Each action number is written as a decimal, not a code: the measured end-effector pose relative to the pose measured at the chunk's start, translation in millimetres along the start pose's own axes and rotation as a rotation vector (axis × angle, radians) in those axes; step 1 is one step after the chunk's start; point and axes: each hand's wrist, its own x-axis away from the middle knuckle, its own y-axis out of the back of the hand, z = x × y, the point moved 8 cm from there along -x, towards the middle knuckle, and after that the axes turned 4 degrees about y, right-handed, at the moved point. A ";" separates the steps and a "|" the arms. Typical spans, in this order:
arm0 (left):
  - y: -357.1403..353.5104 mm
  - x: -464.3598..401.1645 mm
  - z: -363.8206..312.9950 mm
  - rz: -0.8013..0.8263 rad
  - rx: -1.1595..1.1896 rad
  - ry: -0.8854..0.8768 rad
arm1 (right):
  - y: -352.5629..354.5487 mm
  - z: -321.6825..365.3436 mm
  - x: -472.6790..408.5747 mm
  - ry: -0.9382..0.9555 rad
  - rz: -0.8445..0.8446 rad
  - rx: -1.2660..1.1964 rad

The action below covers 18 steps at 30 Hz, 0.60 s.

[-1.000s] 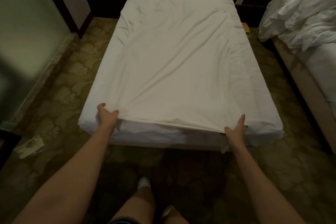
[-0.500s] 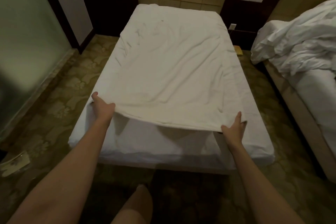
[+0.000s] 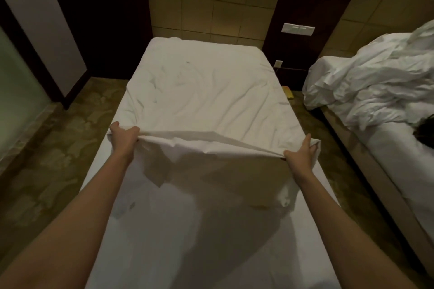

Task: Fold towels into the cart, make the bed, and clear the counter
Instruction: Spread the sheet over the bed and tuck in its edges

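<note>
A sheet [image 3: 206, 101] lies on the bed [image 3: 187, 241], its near edge raised. A second bed [image 3: 404, 166] stands right, bedding [image 3: 366, 87] heaped on it.

Tan tiled wall [image 3: 211, 4], patterned carpet [image 3: 58, 148], dim light.

A dim hotel-style twin bedroom. Two single beds stand side by side: the nearer bed [image 3: 204, 91] covered in white sheeting, the second bed [image 3: 399, 148] heaped with rumpled white bedding [image 3: 366, 91]. Behind them runs a padded tan panelled wall [image 3: 211, 2] with dark wood strips, a white switch plate [image 3: 298, 29] and a wall socket [image 3: 278, 63]. Patterned olive carpet [image 3: 58, 136] covers the floor.
</note>
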 end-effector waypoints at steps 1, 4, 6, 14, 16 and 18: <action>-9.8 -15.4 -11.0 0.044 0.011 -0.009 | -7.0 10.7 -12.8 0.007 0.000 0.001; -35.7 -56.7 -40.4 0.107 0.056 -0.039 | -28.4 38.2 -51.2 0.040 0.010 0.008; -54.1 -73.5 -64.9 0.123 0.084 -0.076 | -41.5 51.9 -78.7 0.051 0.009 0.015; -123.1 -163.0 -121.9 0.162 -0.020 -0.109 | -87.9 91.4 -201.6 0.073 -0.006 0.042; -150.2 -176.9 -142.7 0.210 -0.029 -0.112 | -106.9 100.8 -233.5 0.062 0.014 0.063; -179.0 -201.3 -161.0 0.213 -0.031 -0.117 | -127.3 112.5 -271.6 0.076 0.020 0.085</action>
